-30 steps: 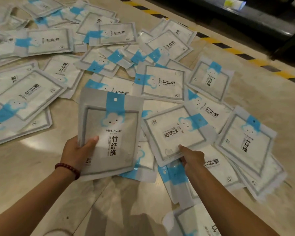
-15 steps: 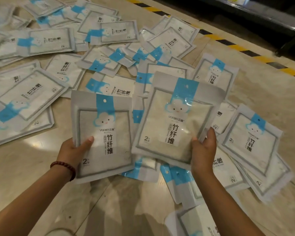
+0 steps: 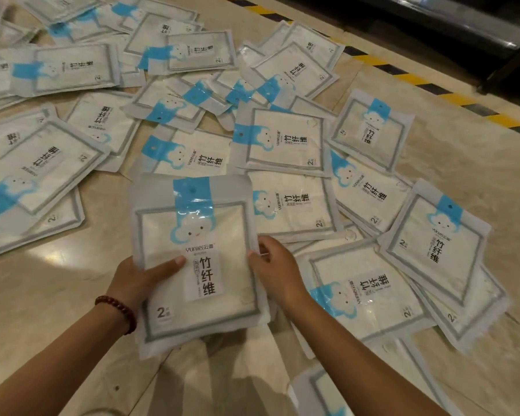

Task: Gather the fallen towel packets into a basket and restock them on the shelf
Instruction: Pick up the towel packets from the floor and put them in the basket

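The packet from the right hand (image 3: 275, 271) now tops the one in the left hand (image 3: 132, 283): one stack (image 3: 198, 265), fingers (image 3: 263, 250) pinching its edges. Many packets (image 3: 285, 139) remain on the floor (image 3: 72, 295).

Upright packet stack (image 3: 197, 265), others (image 3: 285, 139) scattered flat

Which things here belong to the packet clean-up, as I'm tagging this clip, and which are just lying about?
Job: held packet stack, gripped by left hand and right hand; loose packets on the floor.
Just there: striped floor tape; bead bracelet; dark unit beyond the tape.
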Demonstrator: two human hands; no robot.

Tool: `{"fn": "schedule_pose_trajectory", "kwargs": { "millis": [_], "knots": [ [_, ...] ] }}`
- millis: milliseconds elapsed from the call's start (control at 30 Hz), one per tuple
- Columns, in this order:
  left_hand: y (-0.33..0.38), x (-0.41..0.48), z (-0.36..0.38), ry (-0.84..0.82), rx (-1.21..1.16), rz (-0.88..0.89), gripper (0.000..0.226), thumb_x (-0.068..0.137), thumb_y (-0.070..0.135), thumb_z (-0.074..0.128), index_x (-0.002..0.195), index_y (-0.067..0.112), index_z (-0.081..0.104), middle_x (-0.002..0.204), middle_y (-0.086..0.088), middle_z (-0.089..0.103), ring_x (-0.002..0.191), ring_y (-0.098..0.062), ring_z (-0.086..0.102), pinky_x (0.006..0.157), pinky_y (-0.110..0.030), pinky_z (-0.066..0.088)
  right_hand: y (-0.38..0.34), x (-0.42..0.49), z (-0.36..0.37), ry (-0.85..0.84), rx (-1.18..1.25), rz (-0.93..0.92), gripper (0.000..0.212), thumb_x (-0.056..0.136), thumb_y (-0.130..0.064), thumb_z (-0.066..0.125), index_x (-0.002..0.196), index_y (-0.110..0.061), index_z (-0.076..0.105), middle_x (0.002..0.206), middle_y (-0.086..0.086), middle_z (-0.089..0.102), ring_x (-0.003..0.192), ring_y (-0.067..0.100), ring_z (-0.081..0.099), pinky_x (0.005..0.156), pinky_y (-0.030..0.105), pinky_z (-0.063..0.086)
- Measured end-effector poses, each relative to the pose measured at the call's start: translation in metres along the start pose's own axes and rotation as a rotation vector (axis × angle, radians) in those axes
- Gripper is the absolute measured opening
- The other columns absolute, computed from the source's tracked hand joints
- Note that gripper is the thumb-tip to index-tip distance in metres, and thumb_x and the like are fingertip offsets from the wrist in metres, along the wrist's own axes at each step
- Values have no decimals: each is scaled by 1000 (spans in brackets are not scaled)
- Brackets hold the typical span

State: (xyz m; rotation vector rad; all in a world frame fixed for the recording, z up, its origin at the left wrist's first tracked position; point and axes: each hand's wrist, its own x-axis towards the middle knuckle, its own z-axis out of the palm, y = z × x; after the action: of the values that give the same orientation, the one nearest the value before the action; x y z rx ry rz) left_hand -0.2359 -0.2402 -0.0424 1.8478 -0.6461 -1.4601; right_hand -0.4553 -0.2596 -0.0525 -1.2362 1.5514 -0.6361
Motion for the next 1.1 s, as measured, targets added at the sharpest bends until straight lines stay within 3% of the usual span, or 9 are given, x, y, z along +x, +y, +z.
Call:
{"fn": "schedule_pose_trajectory", "kwargs": {
  "millis": [133, 300, 400, 500, 633, 767, 900, 1000, 1100],
  "knots": [
    [1, 5, -18, 104, -50, 54, 46, 49, 31, 81, 92, 18, 66, 74, 3, 74, 64, -17, 71, 47, -27, 54, 17, 39, -35, 216, -318, -10, 41, 93, -17, 50, 133, -7, 47, 133, 12, 50, 120, 27, 48, 98, 32, 40],
    [-3, 11, -36, 176, -108, 63, 46, 50, 30, 81, 93, 21, 66, 77, 3, 74, 73, -20, 71, 55, -30, 54, 44, 61, -53, -173, -950, 121, 75, 95, -56, 31, 151, -15, 2, 159, 9, -7, 146, 26, -5, 118, 45, 5],
    [-5, 15, -45, 199, -127, 58, 52, 47, 33, 81, 94, 21, 65, 85, -2, 73, 80, -23, 70, 64, -35, 54, 42, 49, -30, -184, -1028, 96, 78, 92, -60, 31, 151, -15, 7, 159, 9, 2, 144, 29, 9, 113, 45, 17],
    [-5, 20, -53, 220, -143, 53, 62, 39, 38, 83, 96, 21, 66, 86, 0, 74, 81, -22, 70, 65, -34, 54, 36, 30, -12, -192, -1084, -111, 60, 92, -53, 37, 139, -17, 36, 143, 10, 38, 129, 27, 34, 98, 38, 29],
    [-3, 24, -61, 218, -147, 53, 68, 32, 42, 85, 95, 23, 67, 84, 4, 74, 77, -20, 71, 63, -32, 54, 23, 26, -15, -440, -699, -205, 32, 92, -33, 52, 118, -17, 62, 115, 4, 64, 108, 22, 56, 85, 28, 42],
    [-6, 22, -65, 215, -118, 37, 66, 36, 41, 84, 96, 22, 66, 86, -1, 74, 80, -23, 70, 63, -35, 55, 17, 57, -25, -122, -799, -263, 43, 87, -29, 58, 125, -12, 48, 121, 7, 55, 116, 28, 48, 92, 33, 41],
    [-12, 14, -68, 228, -95, 27, 58, 40, 39, 82, 92, 21, 66, 80, -1, 73, 77, -24, 70, 59, -34, 54, 16, 68, -9, -192, -964, -94, 101, 76, -50, 70, 148, -10, 12, 142, 10, 38, 132, 29, 28, 101, 39, 34],
    [-15, 13, -69, 246, -114, 28, 53, 43, 35, 81, 91, 19, 66, 79, -2, 73, 76, -23, 69, 58, -32, 53, 25, 52, 15, -106, -1029, -172, 95, 81, -37, 69, 149, -8, 9, 138, 12, 38, 127, 29, 31, 100, 36, 32],
    [-17, 14, -69, 241, -127, 9, 55, 45, 33, 81, 95, 16, 66, 78, -3, 74, 72, -23, 71, 54, -31, 54, 30, 43, 18, 29, -865, -170, 68, 83, -22, 65, 139, -7, 30, 125, 10, 47, 115, 27, 43, 91, 33, 37]
  ]
}}
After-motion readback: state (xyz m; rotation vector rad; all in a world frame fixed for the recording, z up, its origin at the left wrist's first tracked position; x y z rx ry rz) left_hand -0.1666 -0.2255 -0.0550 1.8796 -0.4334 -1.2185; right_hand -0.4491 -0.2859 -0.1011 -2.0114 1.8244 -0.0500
